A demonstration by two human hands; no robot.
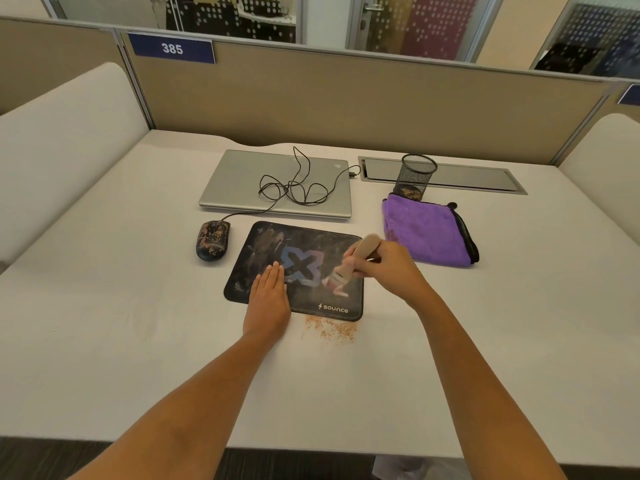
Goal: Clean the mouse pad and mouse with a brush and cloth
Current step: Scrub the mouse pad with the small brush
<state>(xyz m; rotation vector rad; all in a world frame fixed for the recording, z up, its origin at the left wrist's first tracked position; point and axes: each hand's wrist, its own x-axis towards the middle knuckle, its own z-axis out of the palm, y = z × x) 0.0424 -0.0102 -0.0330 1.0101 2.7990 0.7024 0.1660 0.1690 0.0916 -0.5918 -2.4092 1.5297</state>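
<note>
head view, looking down, near desk (104, 341)

Even, soft light; edges bow, brush (349, 268) motion-blurred.

At twelve o'clock, closed silver laptop (235, 181) flat on white desk (104, 306). At one o'clock, black mesh pen cup (417, 174) upright against recessed metal cable hatch (467, 176). Beyond, beige partition (346, 98); at eleven o'clock, blue plate (172, 48) reading "385".
</note>
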